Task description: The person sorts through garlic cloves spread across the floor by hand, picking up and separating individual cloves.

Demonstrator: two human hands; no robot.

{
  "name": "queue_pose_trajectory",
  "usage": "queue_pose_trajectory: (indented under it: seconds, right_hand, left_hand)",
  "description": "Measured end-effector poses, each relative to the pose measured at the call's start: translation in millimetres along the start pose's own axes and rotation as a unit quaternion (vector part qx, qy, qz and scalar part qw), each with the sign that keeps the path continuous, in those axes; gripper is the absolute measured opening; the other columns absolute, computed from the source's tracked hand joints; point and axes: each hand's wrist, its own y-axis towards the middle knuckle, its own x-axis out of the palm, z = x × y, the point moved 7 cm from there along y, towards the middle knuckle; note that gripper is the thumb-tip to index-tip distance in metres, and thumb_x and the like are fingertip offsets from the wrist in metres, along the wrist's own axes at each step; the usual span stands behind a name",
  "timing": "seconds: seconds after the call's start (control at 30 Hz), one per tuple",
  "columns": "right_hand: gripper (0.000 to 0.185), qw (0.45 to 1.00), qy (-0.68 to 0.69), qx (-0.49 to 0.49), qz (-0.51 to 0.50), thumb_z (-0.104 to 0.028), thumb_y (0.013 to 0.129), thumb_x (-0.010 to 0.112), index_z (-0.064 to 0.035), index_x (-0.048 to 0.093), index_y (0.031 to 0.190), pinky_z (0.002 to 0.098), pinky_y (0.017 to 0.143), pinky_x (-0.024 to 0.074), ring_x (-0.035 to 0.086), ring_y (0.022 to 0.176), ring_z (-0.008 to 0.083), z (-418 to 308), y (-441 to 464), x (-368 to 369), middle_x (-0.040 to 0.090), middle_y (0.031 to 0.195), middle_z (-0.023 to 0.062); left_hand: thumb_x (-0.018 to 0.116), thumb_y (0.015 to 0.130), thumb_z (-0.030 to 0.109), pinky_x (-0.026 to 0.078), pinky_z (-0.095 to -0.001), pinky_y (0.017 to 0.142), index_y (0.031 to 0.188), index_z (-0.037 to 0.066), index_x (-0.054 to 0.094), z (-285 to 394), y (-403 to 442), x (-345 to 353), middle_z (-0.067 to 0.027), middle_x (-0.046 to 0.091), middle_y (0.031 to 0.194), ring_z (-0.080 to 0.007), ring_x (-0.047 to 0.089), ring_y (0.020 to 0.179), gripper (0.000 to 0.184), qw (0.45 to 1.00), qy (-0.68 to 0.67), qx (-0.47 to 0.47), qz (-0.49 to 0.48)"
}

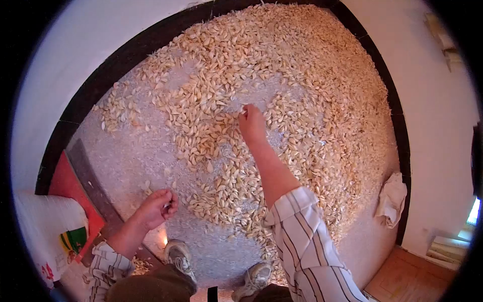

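Many pale, clove-like pieces (211, 90) lie spread over the grey floor (131, 156). My right hand (251, 123) reaches out over the middle of them, its fingers pinched together by a bare patch of floor; a small whitish bit shows at the fingertips, too small to name. Lower left, my left hand (157, 207) hovers above the floor with its fingers curled in; what they hold, if anything, is hidden. A few loose pieces lie just above it.
A crumpled cloth (391, 199) lies by the right wall. At the left stand a white sack (50, 226) and a red panel (75, 186). My shoes (179, 257) are at the bottom. Dark skirting (100, 75) edges the floor.
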Motion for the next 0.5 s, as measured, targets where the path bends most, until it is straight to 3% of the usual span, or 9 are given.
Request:
queue_pose_trajectory:
  seconds: [0.03,0.1,0.2,0.27,0.43,0.5]
  right_hand:
    - [0.019,1.0,0.001,0.001,-0.002,-0.009,0.073,0.053,0.0,0.054,0.09,0.0409,0.069,0.0443,0.055,0.077,0.0359,8.1,4.2,1.8,0.056,0.083,0.0194]
    - [0.021,0.989,-0.128,0.026,-0.068,-0.012,0.072,0.055,0.0003,0.052,0.088,0.043,0.069,0.0439,0.054,0.08,0.0362,17.9,7.4,12.0,0.055,0.086,0.0188]
    - [0.025,0.979,-0.159,0.011,-0.13,-0.017,0.07,0.058,0.0006,0.05,0.086,0.0437,0.07,0.0438,0.054,0.083,0.0362,24.0,5.8,22.2,0.054,0.09,0.018]
    - [0.028,0.978,-0.155,0.003,-0.139,-0.019,0.07,0.06,0.0001,0.049,0.087,0.0435,0.07,0.0437,0.054,0.083,0.036,20.1,2.8,26.7,0.055,0.089,0.0187]
    - [0.025,0.978,-0.121,0.096,-0.14,-0.019,0.075,0.056,-0.0041,0.048,0.093,0.0433,0.069,0.0433,0.054,0.083,0.0354,14.0,5.3,22.7,0.056,0.091,0.0186]
    - [0.024,0.98,-0.122,0.055,-0.144,-0.018,0.074,0.056,-0.0033,0.049,0.091,0.0431,0.069,0.0433,0.054,0.083,0.0353,15.3,8.1,25.3,0.056,0.088,0.0182]
  left_hand:
    - [0.043,0.089,0.02,0.031,-0.0211,0.044,0.083,0.006,0.052,-1.1,-1.4,-0.5,-0.0014,0.046,0.066,-0.0103,0.041,0.055,0.018,1.0,0.0,-0.009,0.002]
    - [0.043,0.088,0.019,0.03,-0.0207,0.044,0.084,0.006,0.051,-1.1,-3.8,-1.9,-0.0009,0.045,0.065,-0.0095,0.039,0.053,0.017,1.0,-0.003,-0.012,0.009]
    - [0.043,0.088,0.017,0.029,-0.0202,0.043,0.087,0.005,0.051,3.7,-4.2,1.2,-0.0003,0.044,0.064,-0.0085,0.037,0.051,0.014,1.0,-0.002,-0.008,0.014]
    - [0.043,0.088,0.017,0.028,-0.02,0.043,0.088,0.005,0.05,3.8,-9.8,-5.7,-0.0002,0.043,0.064,-0.0082,0.036,0.051,0.014,1.0,-0.004,0.0,0.022]
    - [0.043,0.088,0.014,0.028,-0.0206,0.042,0.091,0.004,0.051,-0.7,-9.0,-10.2,0.0001,0.041,0.062,-0.0085,0.034,0.049,0.013,0.999,0.0,-0.019,0.049]
    - [0.043,0.088,0.014,0.028,-0.0203,0.043,0.091,0.004,0.05,-1.9,-8.6,-11.8,0.0003,0.04,0.062,-0.0086,0.034,0.05,0.013,0.998,0.003,-0.023,0.05]
